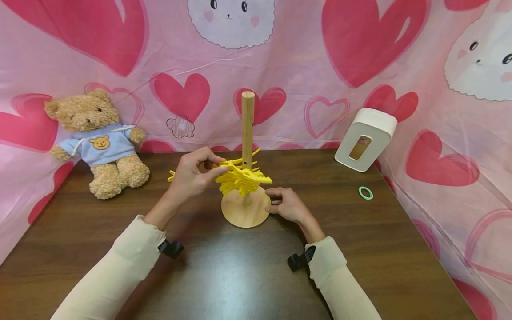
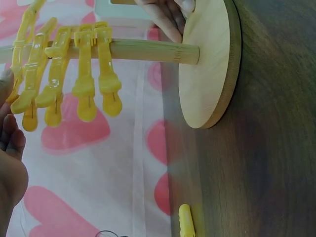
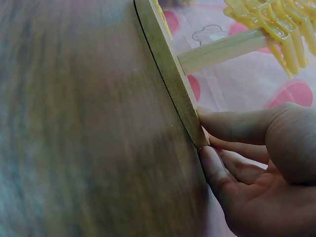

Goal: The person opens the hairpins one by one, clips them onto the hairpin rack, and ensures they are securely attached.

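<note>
A wooden stand has a round base (image 1: pixel 236 216) and an upright post (image 1: pixel 248 120). Several yellow plastic clips (image 1: pixel 242 180) are bunched around the post's lower half; the left wrist view shows these clips (image 2: pixel 58 74) side by side across it. My left hand (image 1: pixel 192 173) pinches a clip on the bunch's left side between thumb and fingers. My right hand (image 1: pixel 290 205) grips the right rim of the base. In the right wrist view, its thumb (image 3: pixel 237 123) lies on the base's upper face and a fingertip meets the lower edge.
Another yellow piece (image 1: pixel 171 176) lies on the dark wooden table (image 1: pixel 200 284), left of the stand and partly hidden by my left hand. A teddy bear (image 1: pixel 100 142) sits at the back left. Towards the right are a white box (image 1: pixel 366 140) and a green ring (image 1: pixel 372 194).
</note>
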Demonstrator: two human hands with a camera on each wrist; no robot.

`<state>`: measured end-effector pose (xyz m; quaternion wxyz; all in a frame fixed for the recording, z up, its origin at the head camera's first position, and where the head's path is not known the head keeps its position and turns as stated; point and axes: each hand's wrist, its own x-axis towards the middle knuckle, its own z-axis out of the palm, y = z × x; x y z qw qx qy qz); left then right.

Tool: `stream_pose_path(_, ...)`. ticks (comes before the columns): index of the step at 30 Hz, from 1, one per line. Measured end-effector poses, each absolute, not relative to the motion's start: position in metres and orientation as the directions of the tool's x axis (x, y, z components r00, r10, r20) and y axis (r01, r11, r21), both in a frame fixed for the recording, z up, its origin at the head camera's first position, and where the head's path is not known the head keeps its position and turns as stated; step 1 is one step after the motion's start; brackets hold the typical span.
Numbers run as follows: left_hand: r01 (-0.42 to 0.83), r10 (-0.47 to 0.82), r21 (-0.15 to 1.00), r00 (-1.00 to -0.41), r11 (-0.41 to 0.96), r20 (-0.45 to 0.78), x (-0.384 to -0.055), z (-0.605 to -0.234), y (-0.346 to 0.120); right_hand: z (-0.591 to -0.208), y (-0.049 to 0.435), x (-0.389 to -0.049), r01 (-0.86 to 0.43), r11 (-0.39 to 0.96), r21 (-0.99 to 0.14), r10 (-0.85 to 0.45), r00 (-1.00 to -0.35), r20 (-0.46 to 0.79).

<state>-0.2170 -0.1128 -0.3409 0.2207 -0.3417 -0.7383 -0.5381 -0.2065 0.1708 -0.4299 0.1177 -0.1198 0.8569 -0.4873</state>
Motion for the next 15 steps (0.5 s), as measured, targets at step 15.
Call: stream_pose_path(15,0.753,0.290,0.634,-0.655,0.175,0.698,-0.2193,-0.3443,-0.1130,-0.4280,0.1698,-0.2042,-0.072,0.495,-0.866,-0.308,-0.947,-0.097)
